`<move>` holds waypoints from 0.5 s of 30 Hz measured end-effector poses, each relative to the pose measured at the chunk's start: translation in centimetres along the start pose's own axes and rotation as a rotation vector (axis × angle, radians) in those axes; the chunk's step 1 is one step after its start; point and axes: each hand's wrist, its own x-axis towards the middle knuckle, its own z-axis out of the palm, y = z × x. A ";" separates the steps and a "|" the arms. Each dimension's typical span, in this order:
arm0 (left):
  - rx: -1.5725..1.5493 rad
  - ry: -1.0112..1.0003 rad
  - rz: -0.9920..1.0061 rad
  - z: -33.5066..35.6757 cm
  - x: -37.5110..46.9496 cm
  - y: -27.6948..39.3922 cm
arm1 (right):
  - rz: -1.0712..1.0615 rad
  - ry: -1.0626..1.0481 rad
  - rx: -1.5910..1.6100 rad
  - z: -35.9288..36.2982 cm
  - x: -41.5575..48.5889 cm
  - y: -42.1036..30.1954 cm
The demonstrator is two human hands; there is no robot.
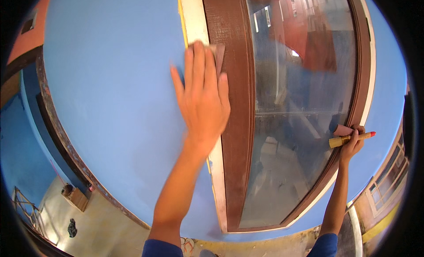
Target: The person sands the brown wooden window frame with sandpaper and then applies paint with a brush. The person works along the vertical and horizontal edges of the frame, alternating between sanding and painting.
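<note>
My left hand (203, 98) lies flat, fingers up, over a piece of sandpaper (220, 56) pressed on the cream outer trim (217, 177) of a window. The sheet's edge reaches onto the brown window frame (235, 124). At the right side of the window, my right hand (352, 146) grips a paintbrush (341, 141) with a red-tipped handle, its bristles pointing left over the glass pane (298, 124). A rolled piece of sandpaper (343, 129) sticks out of the same hand above the brush.
A blue wall (116, 91) surrounds the window. On the floor at the lower left are a wooden box (75, 199), a black object (72, 227) and a lattice rack (28, 209). Flip-flops (188, 246) lie below the wall. Another window (387, 180) is at the far right.
</note>
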 end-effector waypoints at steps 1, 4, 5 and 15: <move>-0.009 -0.047 -0.040 -0.2 -2.3 0.8 | 0.006 0.008 0.004 -0.1 0.0 0.1; -0.096 -0.193 -0.159 -0.8 -11.3 2.7 | -0.005 0.015 0.007 0.0 0.0 0.5; -0.088 -0.227 -0.162 -1.0 -13.7 2.9 | -0.029 0.001 -0.004 0.0 0.1 0.5; 0.025 0.063 0.035 0.2 3.5 -0.1 | 0.005 0.043 0.009 0.2 0.0 0.2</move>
